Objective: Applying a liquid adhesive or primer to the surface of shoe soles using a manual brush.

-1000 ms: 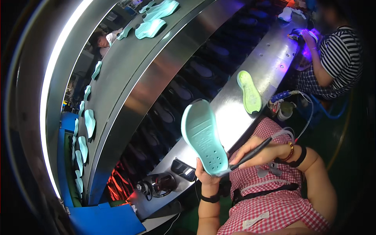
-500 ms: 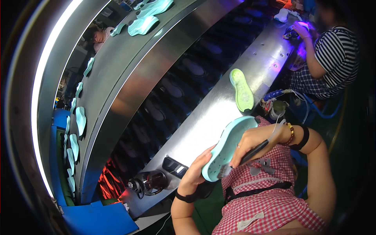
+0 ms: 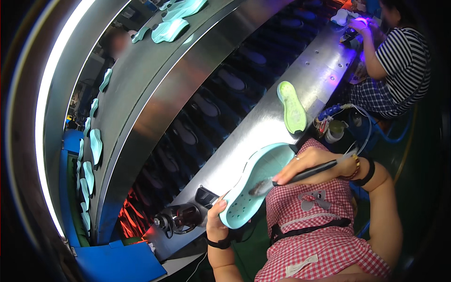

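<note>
My left hand (image 3: 217, 218) grips the toe or heel end of a light turquoise shoe sole (image 3: 253, 171), thumb over its rim, and holds it tilted above the near edge of the bench. Small holes dot the inside of the sole near that hand. In my right hand (image 3: 312, 167) is a brush (image 3: 305, 174) with a black handle and a thin tube running from its back end. Its bristles touch the inner face of the sole near the middle. A yellow-green sole (image 3: 292, 108) lies on the bench just beyond.
A metal bench (image 3: 253, 127) runs away to the upper right. On it stand a dark glass jar (image 3: 181, 218) and a black tray (image 3: 205, 196). Left, a conveyor belt (image 3: 136, 89) carries several turquoise soles. A small pot (image 3: 334, 130) hangs near the bench; a co-worker (image 3: 399, 66) sits beyond.
The turquoise sole has shifted left and toward me with my left hand. My right hand's brush has moved from the near end of the sole to its middle.
</note>
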The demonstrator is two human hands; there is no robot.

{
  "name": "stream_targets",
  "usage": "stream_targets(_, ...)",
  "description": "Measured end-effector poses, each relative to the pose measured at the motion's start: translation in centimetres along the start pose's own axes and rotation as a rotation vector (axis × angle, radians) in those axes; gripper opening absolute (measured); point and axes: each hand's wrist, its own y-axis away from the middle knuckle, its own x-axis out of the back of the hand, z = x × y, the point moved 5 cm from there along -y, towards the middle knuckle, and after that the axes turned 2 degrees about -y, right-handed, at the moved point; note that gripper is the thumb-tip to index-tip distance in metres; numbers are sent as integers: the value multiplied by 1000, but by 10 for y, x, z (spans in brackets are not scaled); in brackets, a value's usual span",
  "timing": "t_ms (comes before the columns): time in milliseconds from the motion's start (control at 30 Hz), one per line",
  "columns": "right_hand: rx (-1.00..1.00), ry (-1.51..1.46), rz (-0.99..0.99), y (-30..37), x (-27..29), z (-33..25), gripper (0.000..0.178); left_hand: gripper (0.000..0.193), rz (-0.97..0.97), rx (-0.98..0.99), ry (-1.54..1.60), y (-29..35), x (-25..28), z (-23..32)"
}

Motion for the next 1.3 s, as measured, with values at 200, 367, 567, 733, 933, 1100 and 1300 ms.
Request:
stream_targets(200, 75, -23, -166, 3, -15, -15, 20, 67, 438, -253, 454, 9, 18, 7)
stream_targets(367, -67, -62, 88, -1, -22, 3, 24, 70, -175, -384, 560, -43, -20, -16)
stream_targets(567, -181, -32, 267, -11, -35, 47, 19, 76, 185, -412, 526, -55, -26, -41)
stream_targets(733, 226, 389, 12, 1, -58, 6, 11, 85, 144, -571, 497, -51, -13, -20)
stream_targets(933, -25, 67, 144, -9, -35, 15, 20, 86, 43, -600, 517, -54, -28, -23)
stream_targets(1100, 156, -57, -96, -9, -54, 0, 20, 85, 156, -725, 488, -45, -33, -1)
stream_targets(1300, -77, -87, -40, 0, -37, 23, 22, 79, 207, -761, 415, -35, -28, 10)
